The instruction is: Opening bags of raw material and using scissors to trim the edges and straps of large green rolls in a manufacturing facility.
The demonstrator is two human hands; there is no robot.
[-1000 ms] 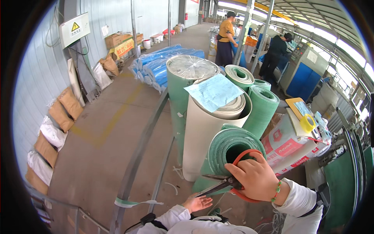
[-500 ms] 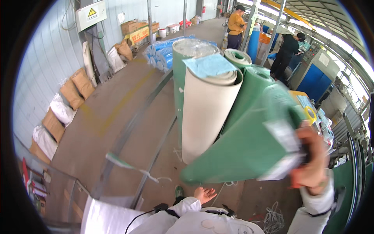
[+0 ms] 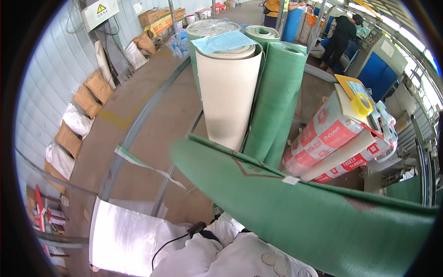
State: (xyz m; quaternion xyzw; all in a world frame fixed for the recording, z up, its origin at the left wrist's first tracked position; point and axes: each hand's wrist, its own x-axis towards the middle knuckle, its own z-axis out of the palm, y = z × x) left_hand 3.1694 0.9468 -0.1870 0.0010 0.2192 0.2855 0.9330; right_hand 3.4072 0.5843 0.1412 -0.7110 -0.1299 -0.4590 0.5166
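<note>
A green sheet roll [image 3: 295, 207] lies slantwise across the front, in front of my body. It runs from the middle of the view to the lower right edge, with a small white label [image 3: 290, 180] on its upper edge. My left sleeve [image 3: 227, 229] goes up to the roll's underside, where my left hand is hidden. My right hand and forearm are not seen; the roll covers that side. Just beyond stand a cream roll [image 3: 227, 94] with a pale blue sheet [image 3: 223, 42] on top, and a green roll [image 3: 277, 92] beside it.
Red-and-white wrapped rolls [image 3: 318, 138] stand at right, with yellow tape [image 3: 361, 105] on top. A metal rail [image 3: 138, 124] crosses the floor at left. Sacks [image 3: 76, 121] line the wall. A person in dark clothes [image 3: 340, 41] bends near a blue-and-grey cabinet [image 3: 379, 69].
The green roll has swung down from a tilted stance to lie across the front. My right hand, earlier at its upper end, and my open left hand have gone out of sight.
</note>
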